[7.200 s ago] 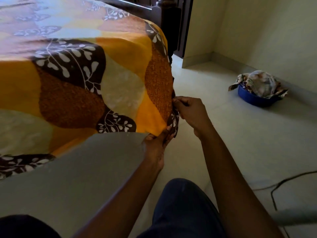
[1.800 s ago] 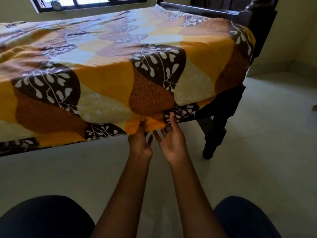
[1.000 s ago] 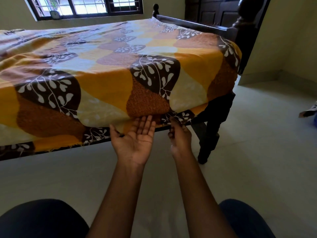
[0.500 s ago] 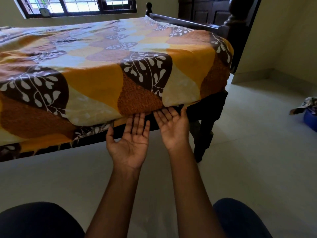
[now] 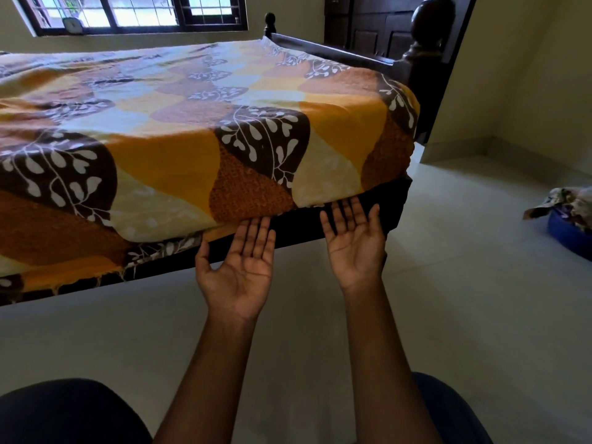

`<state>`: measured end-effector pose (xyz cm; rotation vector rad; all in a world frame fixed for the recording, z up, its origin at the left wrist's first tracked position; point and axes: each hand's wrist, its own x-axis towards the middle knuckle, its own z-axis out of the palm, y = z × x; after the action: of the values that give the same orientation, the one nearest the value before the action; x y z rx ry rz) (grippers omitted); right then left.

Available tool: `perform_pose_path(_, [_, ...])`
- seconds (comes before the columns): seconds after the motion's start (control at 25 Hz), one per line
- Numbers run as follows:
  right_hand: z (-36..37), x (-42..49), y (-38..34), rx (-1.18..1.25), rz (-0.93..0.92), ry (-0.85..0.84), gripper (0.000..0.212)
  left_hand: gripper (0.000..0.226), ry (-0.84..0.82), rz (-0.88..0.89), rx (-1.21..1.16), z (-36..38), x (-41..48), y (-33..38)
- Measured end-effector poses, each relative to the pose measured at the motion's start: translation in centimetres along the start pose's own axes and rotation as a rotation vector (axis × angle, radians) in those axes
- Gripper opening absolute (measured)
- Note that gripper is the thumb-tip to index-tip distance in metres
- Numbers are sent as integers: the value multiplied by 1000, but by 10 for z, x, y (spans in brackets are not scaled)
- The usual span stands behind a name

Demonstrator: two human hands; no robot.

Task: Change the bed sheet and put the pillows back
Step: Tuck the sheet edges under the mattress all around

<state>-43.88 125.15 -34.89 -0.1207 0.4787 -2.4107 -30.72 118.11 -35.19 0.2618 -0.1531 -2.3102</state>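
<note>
An orange, yellow and brown bed sheet (image 5: 192, 129) with white leaf prints covers the mattress on a dark wooden bed frame (image 5: 336, 56). Near the right corner its lower edge is tucked under the mattress; further left the edge hangs loose over the side rail. My left hand (image 5: 240, 264) is palm up with straight fingers, its fingertips at the sheet's bottom edge. My right hand (image 5: 354, 238) is also palm up and flat, fingertips under the mattress edge in front of the dark rail. No pillows are in view.
A blue basin (image 5: 570, 232) holding bundled cloth stands on the pale tiled floor (image 5: 464, 283) at the right. A dark bedpost (image 5: 429, 43) rises at the far corner, with a dark wardrobe (image 5: 368, 24) and a window (image 5: 128, 11) behind. My knees are at the bottom.
My right hand has slid rightward along the mattress edge, away from my left hand. More of the sheet's edge near the corner now sits under the mattress. The view has shifted slightly.
</note>
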Motion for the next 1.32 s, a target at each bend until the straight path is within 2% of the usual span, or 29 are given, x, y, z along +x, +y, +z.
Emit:
perform_pose_path(0.24, [20, -1, 15, 72, 25, -47, 58, 70, -106, 10, -41, -2, 2, 0])
perform_pose_path(0.36, [39, 10, 16, 124, 31, 14, 60, 68, -84, 16, -8, -3, 3, -4])
perform_pose_path(0.48, [33, -3, 19, 88, -11, 116, 50, 61, -28, 16, 29, -2, 3, -7])
perform_pose_path(0.6, [9, -28, 38, 3, 13, 294, 37, 41, 197, 64, 188, -4, 6, -6])
perform_pose_path(0.72, [1, -38, 70, -117, 170, 371, 32, 31, 462, 192, 269, -23, 6, 6])
perform_pose_path(0.8, [5, -43, 91, -179, 288, 342, 28, 33, 531, 278, 276, -34, 2, 23])
perform_pose_path(0.92, [8, -52, 112, -277, 436, 259, 21, 44, 510, 379, 248, -40, 2, 49])
perform_pose_path(1.16, [11, -50, 143, -378, 510, 71, 23, 45, 396, 419, 278, -49, 14, 83])
perform_pose_path(1.24, [18, -48, 151, -391, 531, 27, 18, 35, 400, 401, 333, -50, 14, 90])
perform_pose_path(1.32, [29, -46, 159, -386, 552, -8, 10, 23, 485, 324, 416, -52, 13, 93])
